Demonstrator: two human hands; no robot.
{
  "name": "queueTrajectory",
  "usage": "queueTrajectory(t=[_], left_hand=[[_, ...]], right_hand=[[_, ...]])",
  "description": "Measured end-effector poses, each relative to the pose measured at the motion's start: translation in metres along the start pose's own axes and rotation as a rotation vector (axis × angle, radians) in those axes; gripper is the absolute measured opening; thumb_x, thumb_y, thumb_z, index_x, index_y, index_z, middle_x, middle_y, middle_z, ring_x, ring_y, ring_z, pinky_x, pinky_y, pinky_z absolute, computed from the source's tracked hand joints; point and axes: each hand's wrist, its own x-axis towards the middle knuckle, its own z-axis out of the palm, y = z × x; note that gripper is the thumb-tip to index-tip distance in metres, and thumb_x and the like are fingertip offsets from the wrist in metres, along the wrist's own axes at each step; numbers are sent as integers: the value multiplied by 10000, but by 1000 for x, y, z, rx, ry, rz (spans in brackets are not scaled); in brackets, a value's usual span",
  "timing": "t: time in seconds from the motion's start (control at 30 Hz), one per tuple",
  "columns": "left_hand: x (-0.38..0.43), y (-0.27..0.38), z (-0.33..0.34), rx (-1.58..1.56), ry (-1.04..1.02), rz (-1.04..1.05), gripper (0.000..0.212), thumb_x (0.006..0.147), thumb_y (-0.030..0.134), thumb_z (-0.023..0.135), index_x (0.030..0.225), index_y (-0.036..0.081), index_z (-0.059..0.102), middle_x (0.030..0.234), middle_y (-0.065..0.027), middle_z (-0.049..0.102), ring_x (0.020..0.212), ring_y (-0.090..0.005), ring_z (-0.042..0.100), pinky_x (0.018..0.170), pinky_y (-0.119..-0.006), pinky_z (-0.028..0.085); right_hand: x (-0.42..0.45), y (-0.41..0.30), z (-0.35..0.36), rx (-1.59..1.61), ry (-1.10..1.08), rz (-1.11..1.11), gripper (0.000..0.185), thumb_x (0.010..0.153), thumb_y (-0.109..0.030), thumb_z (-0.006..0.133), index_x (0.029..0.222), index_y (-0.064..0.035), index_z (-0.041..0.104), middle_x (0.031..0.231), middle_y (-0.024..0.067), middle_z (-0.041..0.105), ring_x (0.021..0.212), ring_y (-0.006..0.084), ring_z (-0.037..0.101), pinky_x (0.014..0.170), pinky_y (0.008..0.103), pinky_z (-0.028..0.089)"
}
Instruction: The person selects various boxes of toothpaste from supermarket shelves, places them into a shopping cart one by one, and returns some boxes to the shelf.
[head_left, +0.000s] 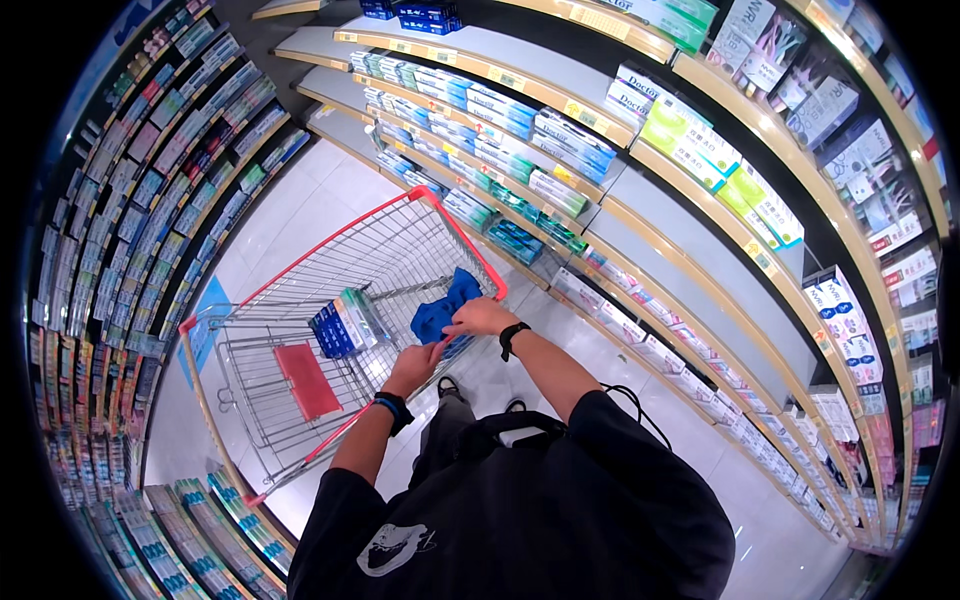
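Before me a wire shopping cart (352, 223) with red plastic edging stands side-on. My left hand (416, 367) is closed around the red rim of its near long side. A little further right, my right hand (484, 318) is on the same rim, fingers curled over it. Just beyond that hand, a crumpled blue cloth (433, 321) lies at the basket's right end; the hand partly hides it. Several toothpaste-like boxes (346, 326), blue, white and green, are stacked mid-basket. To their left is a red plastic flap (306, 381).
Shelves (465, 112) of boxed toothpaste run along the right, close to the cart's right end. More stocked shelves (150, 195) curve along the left, and packaged goods (195, 540) sit low behind the cart handle (214, 435). Pale floor tiles (300, 180) show around the cart.
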Motion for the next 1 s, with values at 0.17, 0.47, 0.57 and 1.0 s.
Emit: queueTrajectory(t=[0.17, 0.47, 0.57, 1.0], left_hand=[[2, 11, 19, -96, -9, -84, 467, 1048, 440, 456, 943, 57, 700, 789, -252, 679, 769, -472, 655, 695, -565, 500], [12, 28, 28, -160, -9, -70, 448, 1042, 430, 475, 993, 52, 710, 780, -241, 688, 748, -449, 673, 696, -543, 526], [23, 36, 17, -30, -207, -69, 518, 1040, 490, 435, 1010, 54, 712, 876, -253, 704, 840, -452, 675, 756, -540, 527], [195, 253, -104, -282, -355, 467, 302, 1041, 220, 539, 1248, 17, 628, 1133, -186, 702, 1045, -310, 689, 920, -380, 529]], right_hand=[[-4, 17, -2, 12, 12, -57, 626, 928, -665, 511, 785, -104, 748, 784, 134, 714, 804, 347, 691, 715, 493, 522], [-10, 37, -15, 27, -27, -112, 633, 917, -671, 526, 722, -107, 738, 727, 157, 695, 740, 372, 684, 695, 497, 520], [-24, 46, -21, 89, -51, -110, 582, 968, -596, 506, 789, -89, 728, 770, 146, 693, 795, 369, 675, 714, 495, 512], [-194, 120, -302, -474, 1013, 518, 502, 839, -144, 719, 1322, -106, 586, 1420, 159, 513, 1317, 384, 480, 1082, 495, 415]])
